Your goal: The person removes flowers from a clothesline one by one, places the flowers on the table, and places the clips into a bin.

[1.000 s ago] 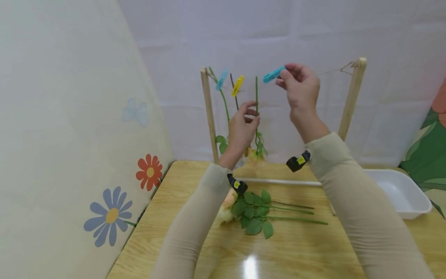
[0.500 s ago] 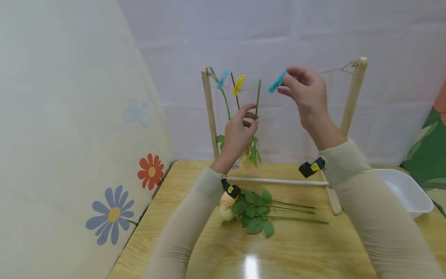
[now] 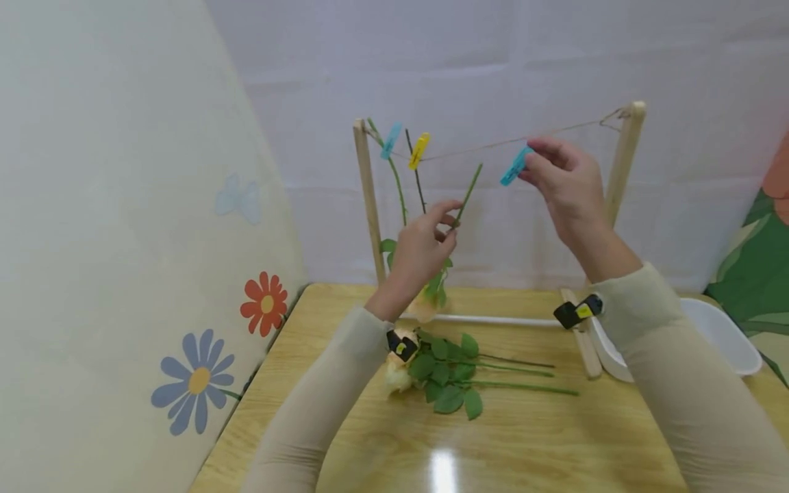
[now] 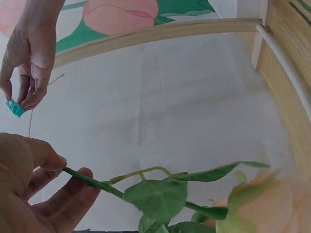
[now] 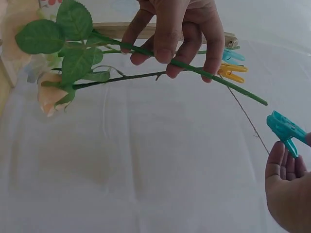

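Note:
In the head view my left hand [image 3: 425, 245] holds a rose by its green stem [image 3: 470, 194], the cut end slanting up to the right. Its peach bloom [image 4: 272, 206] hangs low in the left wrist view, with leaves along the stem. My right hand [image 3: 568, 183] pinches a teal clothespin [image 3: 516, 166] just below the string [image 3: 493, 144]. In the right wrist view the clothespin [image 5: 284, 130] is near the stem's tip, apart from it. A light blue clothespin [image 3: 391, 141] and a yellow clothespin [image 3: 419, 151] clip two other hanging roses to the string at the left.
The string runs between two wooden posts [image 3: 624, 161], joined low down by a white rod [image 3: 493, 320]. Several roses [image 3: 453, 376] lie on the wooden table [image 3: 505, 445]. A white basin [image 3: 727, 339] stands at the right, partly behind my right sleeve.
My right hand has moved right and down with the teal clothespin. The left hand has lowered slightly, and the rose's stem has tipped from upright to slanting right.

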### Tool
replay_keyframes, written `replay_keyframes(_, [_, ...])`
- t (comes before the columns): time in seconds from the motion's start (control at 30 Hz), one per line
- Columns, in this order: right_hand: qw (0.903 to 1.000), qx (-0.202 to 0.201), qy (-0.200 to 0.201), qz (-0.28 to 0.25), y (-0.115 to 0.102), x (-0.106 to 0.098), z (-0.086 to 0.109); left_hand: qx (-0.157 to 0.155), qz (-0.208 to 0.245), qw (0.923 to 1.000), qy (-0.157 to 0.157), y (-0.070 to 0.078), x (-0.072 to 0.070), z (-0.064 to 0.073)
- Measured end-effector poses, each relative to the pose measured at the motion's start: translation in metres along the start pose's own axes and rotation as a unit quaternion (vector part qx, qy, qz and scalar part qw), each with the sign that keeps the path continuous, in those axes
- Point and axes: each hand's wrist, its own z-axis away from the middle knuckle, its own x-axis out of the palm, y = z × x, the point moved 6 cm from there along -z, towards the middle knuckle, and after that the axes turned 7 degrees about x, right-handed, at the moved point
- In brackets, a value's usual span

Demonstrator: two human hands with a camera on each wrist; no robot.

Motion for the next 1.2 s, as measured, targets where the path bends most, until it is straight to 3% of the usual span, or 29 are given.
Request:
replay_keyframes(0.2, [0.9999, -0.013, -0.006, 0.003, 0.0, -0.017, 0.006, 0.024, -0.043, 0.9982, -0.034, 0.003, 0.005, 0.006])
replay_keyframes(0.53, [0.9999, -0.013, -0.01, 0.004, 0.001, -0.047, 0.021, 0.107, -0.109, 0.9877, -0.031, 0.012, 0.008, 0.019])
replay_keyframes(0.8, [0.9991, -0.012, -0.002, 0.041, 0.002, -0.069, 0.035, 0.133, -0.127, 0.9823, -0.037, 0.012, 0.018, 0.031])
replay_keyframes(1.2, [0.9994, 0.002, -0.029, -0.02, 0.011, -0.105, 0.052, 0.155, -0.165, 0.9717, -0.068, 0.013, 0.038, 0.048])
